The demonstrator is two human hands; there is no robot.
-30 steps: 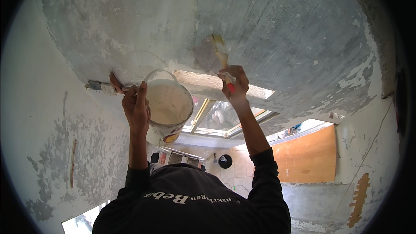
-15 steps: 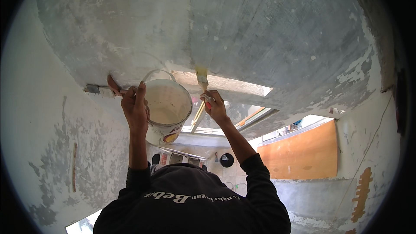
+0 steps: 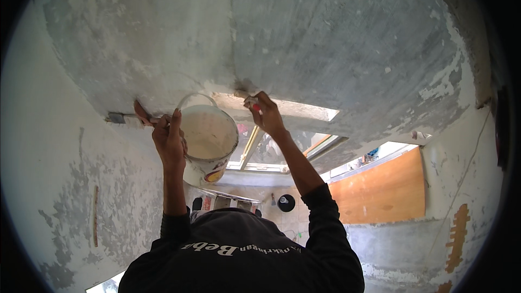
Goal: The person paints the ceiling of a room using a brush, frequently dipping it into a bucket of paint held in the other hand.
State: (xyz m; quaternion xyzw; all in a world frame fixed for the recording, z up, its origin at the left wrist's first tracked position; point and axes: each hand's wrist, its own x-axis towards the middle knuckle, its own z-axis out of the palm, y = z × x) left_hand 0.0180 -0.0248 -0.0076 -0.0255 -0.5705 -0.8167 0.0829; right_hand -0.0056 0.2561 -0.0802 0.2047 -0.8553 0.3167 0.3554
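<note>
I look up at a patchy grey ceiling (image 3: 325,38). My left hand (image 3: 168,141) is raised and grips the wire handle of a white bucket (image 3: 209,138) of pale paint, together with a red-handled scraper (image 3: 127,119) that sticks out to the left. My right hand (image 3: 263,114) holds a small brush (image 3: 244,96) with a red handle. Its bristles press against the ceiling's edge just right of the bucket. Most of the brush is hidden by my fingers.
A window opening (image 3: 277,141) with a tilted frame lies below the ceiling edge. White, flaking walls (image 3: 59,184) curve round at left and right. An orange wooden board (image 3: 385,190) stands at the right. My dark top (image 3: 239,255) fills the lower middle.
My right hand has brought the brush down and to the left, from the open ceiling to the ceiling's edge beside the bucket. The left hand with bucket and scraper has hardly moved.
</note>
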